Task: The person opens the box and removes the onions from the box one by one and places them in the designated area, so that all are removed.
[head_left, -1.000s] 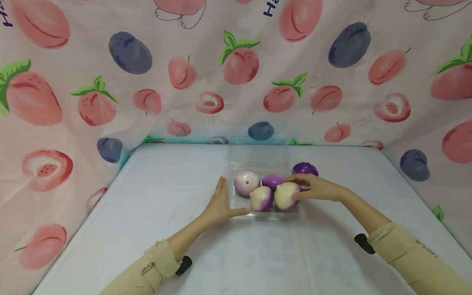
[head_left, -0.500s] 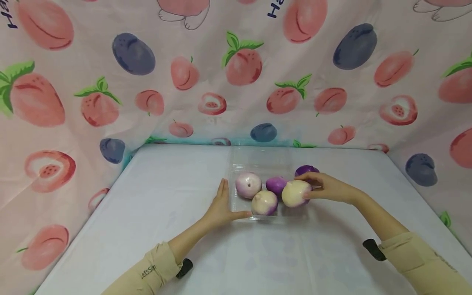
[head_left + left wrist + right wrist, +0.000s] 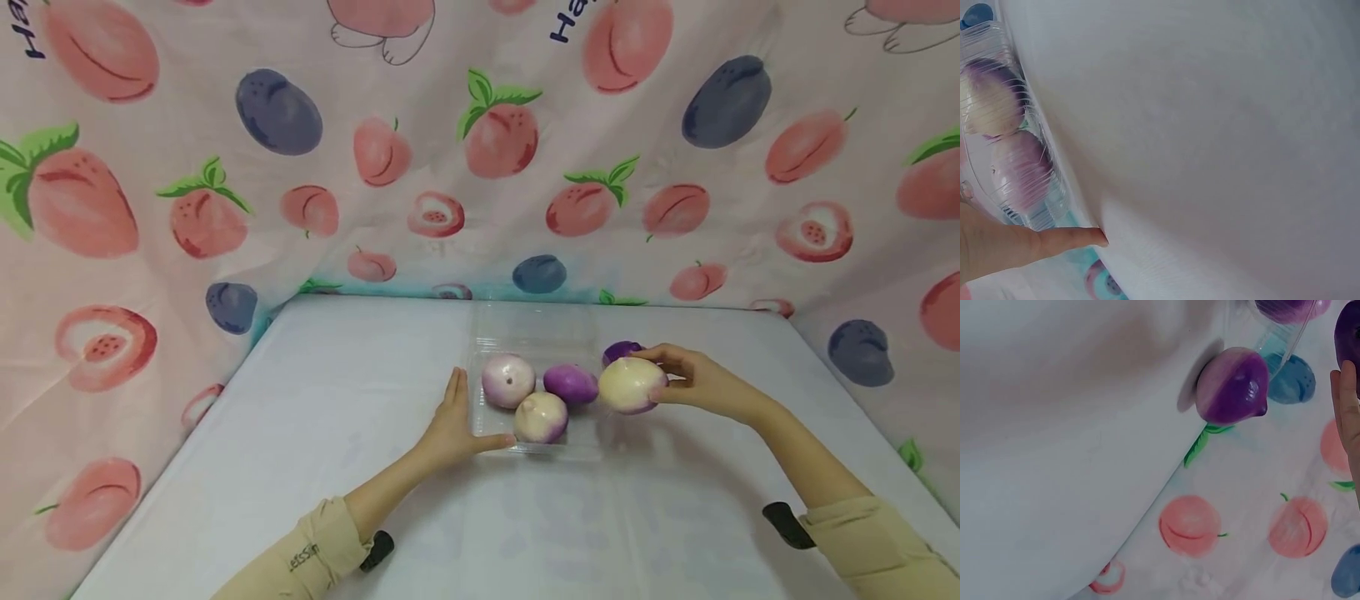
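Clear plastic container (image 3: pixel 583 429) on a white-covered desk (image 3: pixel 360 375), its turned-back lid (image 3: pixel 536 321) toward the far side. Three rounded vegetables inside: a pale vegetable (image 3: pixel 508 381) at far left, a purple vegetable (image 3: pixel 572 385) at right, a small cream vegetable (image 3: pixel 542 418) on the near side. A fourth, the large cream vegetable (image 3: pixel 632 386), is in the right hand (image 3: pixel 701 383), pinched at its right end, thumb on the near side and fingers over the far side. Cream face up, purple beneath; nearly round, slightly longer left to right, so its long axis runs roughly in line with the hand. Key relation, by judgement: it lies left of the right fingers and about at the container's right wall, seemingly off the desk; how fully it clears that wall is hard to tell. Just beyond it on the far side, a two-tone vegetable (image 3: pixel 1233 386) stands on the desk beside the container, partly hidden in the head view. Right hand is the nearer to both. Left hand (image 3: pixel 450 429) rests at the near left corner, fingers straight along the left wall, thumb stretched along the near edge, no vegetable in it.
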`<state>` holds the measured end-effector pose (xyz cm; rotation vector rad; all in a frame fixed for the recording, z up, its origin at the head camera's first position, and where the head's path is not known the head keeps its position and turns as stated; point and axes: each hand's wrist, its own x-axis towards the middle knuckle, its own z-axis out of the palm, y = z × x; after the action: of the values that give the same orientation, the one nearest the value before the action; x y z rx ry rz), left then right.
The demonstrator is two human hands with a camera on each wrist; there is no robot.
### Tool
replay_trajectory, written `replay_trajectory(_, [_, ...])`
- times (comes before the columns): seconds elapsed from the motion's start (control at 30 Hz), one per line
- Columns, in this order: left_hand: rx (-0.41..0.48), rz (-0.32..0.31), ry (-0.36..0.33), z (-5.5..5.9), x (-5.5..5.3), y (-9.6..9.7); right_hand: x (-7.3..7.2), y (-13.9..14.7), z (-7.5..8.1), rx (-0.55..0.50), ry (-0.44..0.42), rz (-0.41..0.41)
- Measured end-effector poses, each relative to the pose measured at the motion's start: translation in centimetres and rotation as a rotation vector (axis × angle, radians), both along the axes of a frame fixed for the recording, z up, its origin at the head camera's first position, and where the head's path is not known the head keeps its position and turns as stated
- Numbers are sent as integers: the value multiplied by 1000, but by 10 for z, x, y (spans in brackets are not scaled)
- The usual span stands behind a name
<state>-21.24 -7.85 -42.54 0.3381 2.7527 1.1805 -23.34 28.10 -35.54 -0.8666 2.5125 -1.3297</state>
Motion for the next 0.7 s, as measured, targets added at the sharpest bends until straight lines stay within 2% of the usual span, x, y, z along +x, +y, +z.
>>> replay_trajectory(0.1, [6, 1, 4, 0, 1, -1, 2, 5, -1, -15, 7, -7])
replay_trajectory(0.37, [17, -1, 4, 0, 0, -1, 4, 17, -1, -3, 32, -84])
replay_trajectory(0.7, [11, -1, 20, -2, 0, -1, 8, 34, -7, 79, 48, -189])
